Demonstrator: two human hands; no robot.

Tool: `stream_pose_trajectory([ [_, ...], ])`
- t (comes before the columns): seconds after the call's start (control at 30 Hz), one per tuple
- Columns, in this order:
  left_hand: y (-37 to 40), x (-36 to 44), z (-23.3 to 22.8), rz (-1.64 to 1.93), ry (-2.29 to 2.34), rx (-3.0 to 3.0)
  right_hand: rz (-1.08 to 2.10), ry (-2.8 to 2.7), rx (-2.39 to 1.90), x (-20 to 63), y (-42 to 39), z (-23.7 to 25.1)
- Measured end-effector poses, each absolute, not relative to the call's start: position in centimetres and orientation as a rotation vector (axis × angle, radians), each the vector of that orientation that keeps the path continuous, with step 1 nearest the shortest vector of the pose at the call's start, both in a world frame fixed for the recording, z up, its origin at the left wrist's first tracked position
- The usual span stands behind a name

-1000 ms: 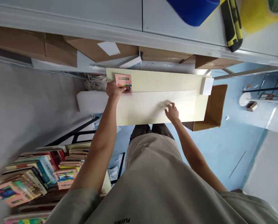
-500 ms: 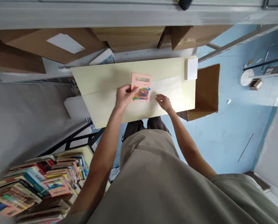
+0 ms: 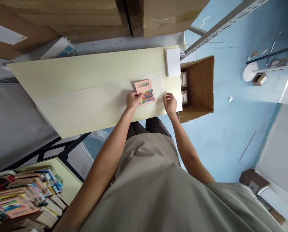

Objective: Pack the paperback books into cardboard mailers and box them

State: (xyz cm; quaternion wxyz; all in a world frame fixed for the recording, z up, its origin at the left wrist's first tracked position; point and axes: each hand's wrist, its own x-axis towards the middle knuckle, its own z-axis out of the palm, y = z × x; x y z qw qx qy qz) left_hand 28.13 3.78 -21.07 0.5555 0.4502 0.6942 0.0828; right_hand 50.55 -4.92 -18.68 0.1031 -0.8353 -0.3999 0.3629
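Note:
A small pink book (image 3: 147, 93) with a rainbow-framed picture on its cover is tilted slightly over the pale yellow tabletop (image 3: 91, 74). My left hand (image 3: 133, 100) grips its lower left edge, thumb on the cover and fingers underneath. Beneath and around the book lies a thin translucent sheet (image 3: 158, 80), hard to make out against the board. At that sheet's right edge, my right hand (image 3: 170, 103) is closed in a pinch, apart from the book. The sheet's edge seems to run into those fingertips.
A white stack (image 3: 173, 62) sits at the tabletop's far right corner. Beyond the right edge stands an open cardboard box (image 3: 199, 87) with small packets inside. Cardboard boxes (image 3: 93, 19) line the shelf behind. Many books (image 3: 20, 196) are piled at lower left.
My view has shifted, bringing the open box's contents into sight. The book has tilted and come lower over the sheet. My right hand has closed its fingers at the sheet's right edge.

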Motion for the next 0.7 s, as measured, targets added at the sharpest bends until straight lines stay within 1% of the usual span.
stream_pose_trajectory([
  [0.1,3.4,28.2,-20.4,0.166,1.712,1.091,0.99,-1.184,-2.536,50.5,-4.5,-19.1],
  [0.3,3.5,28.4,-19.8,0.077,1.745,1.175,1.023,-1.181,-2.6,50.1,-3.3,-19.7],
  [0.43,3.5,28.4,-19.8,0.077,1.739,1.146,0.976,-1.312,-2.531,50.8,-3.1,-19.2],
  [0.6,3.0,28.3,-19.8,0.048,1.802,1.113,1.026,-1.325,-2.396,51.2,-3.3,-18.2],
  [0.7,2.7,28.1,-19.9,0.057,1.813,1.108,1.015,-1.438,-2.272,50.7,-3.2,-17.0],
])
